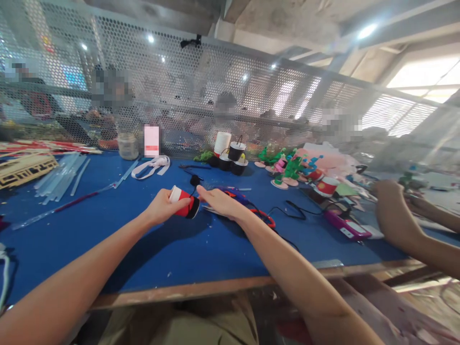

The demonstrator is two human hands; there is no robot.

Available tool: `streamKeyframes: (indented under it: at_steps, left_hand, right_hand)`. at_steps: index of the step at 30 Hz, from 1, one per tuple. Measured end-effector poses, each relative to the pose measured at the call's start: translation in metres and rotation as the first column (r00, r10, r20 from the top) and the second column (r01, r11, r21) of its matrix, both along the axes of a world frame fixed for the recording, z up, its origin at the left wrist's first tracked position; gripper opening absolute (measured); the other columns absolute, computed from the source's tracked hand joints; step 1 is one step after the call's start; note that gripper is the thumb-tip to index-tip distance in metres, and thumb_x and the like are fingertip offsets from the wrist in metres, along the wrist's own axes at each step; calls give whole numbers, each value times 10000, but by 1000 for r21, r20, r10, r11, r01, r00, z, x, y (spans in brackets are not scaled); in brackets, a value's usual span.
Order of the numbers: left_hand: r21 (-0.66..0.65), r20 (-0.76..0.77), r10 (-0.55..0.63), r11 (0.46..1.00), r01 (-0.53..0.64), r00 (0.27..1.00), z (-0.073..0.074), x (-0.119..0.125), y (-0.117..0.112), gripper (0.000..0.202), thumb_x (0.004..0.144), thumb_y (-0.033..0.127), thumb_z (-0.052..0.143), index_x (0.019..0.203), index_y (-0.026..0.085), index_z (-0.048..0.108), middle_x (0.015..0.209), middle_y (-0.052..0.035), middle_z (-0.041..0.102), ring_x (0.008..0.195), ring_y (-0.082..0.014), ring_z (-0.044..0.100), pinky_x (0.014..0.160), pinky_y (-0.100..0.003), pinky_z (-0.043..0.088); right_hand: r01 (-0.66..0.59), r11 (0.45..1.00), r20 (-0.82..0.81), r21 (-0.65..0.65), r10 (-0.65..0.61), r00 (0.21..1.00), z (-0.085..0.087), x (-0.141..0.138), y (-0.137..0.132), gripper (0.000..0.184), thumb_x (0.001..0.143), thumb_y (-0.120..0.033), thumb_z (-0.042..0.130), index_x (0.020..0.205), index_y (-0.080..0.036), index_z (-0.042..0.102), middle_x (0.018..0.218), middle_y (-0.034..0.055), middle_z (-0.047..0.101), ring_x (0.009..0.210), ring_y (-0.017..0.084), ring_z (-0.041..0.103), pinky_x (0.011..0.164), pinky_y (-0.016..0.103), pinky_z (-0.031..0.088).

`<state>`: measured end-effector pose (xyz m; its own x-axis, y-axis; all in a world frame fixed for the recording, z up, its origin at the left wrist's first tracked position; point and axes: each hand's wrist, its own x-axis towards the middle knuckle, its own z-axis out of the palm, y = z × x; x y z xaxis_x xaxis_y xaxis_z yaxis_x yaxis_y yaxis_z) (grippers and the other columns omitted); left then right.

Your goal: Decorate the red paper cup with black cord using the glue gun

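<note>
Head view, looking down a blue table (108, 225): the left hand (161, 207) is wrapped around a small red cup (184, 202) near the middle of the table, thumb and fingers closed on its side. The cup lies tilted on its side, with its white rim tucked into the palm and its black end pointing right. The right hand (221, 202) lies open and flat just right of the cup, fingers stretched out with their tips right beside the black end; whether they touch it cannot be told. Under that wrist a red cord (265, 218) loops on the table, and a black cord (287, 210) trails off to the right. Farther back stand several black pots (235, 157), with paper flowers (285, 167) to their right and a white ribbon (151, 166) to their left. Clear sticks (61, 176) lie at the far left. A second red cup (326, 186) stands on the right, near a co-worker's hand (390, 211). A perforated screen (179, 86) runs along the far edge.
</note>
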<state>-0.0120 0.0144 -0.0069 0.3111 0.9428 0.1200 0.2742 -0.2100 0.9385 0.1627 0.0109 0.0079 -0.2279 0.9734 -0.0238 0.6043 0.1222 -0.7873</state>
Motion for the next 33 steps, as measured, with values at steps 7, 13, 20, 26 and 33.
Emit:
streamKeyframes:
  at_steps: [7, 13, 20, 26, 33]
  left_hand:
    - [-8, -16, -87, 996, 86, 996, 3, 4, -9, 300, 556, 385, 605, 452, 133, 480, 431, 53, 379, 433, -50, 299, 427, -196, 231]
    - [-46, -29, -88, 995, 87, 996, 1, 7, -8, 302, 553, 385, 616, 463, 131, 480, 424, 61, 366, 426, -47, 292, 423, -193, 211]
    - [-124, -13, -17, 992, 15, 1000, 2, 6, -5, 321, 546, 403, 632, 473, 139, 464, 415, 59, 389, 410, -46, 288, 422, -200, 189]
    - [-142, -31, -5, 990, 0, 1000, 3, 6, -6, 295, 566, 380, 627, 493, 138, 473, 420, 58, 397, 412, -48, 295, 425, -202, 190]
    - [-142, 16, -36, 989, 38, 999, 5, 7, -8, 280, 526, 374, 650, 511, 129, 516, 444, 48, 444, 430, -57, 336, 447, -200, 238]
  right_hand:
    - [-91, 992, -680, -93, 4, 734, -20, -15, -1, 383, 558, -497, 673, 746, -164, 646, 726, 19, 658, 715, 142, 586, 732, 286, 434]
    - [48, 998, -716, -43, -64, 695, -22, -14, -5, 309, 496, -406, 722, 636, -169, 581, 677, -7, 615, 678, 117, 558, 718, 274, 417]
    - [109, 988, -628, 107, -17, 778, -20, -8, -7, 254, 622, -407, 628, 666, -175, 536, 664, -7, 581, 694, 127, 539, 678, 266, 404]
    - [145, 975, -529, 171, -33, 848, -22, -4, -5, 236, 660, -403, 586, 689, -174, 532, 652, -6, 567, 661, 126, 519, 647, 262, 393]
    - [172, 965, -462, 197, -63, 885, -23, -3, -1, 221, 668, -388, 567, 669, -171, 525, 621, -24, 531, 580, 101, 454, 607, 250, 369]
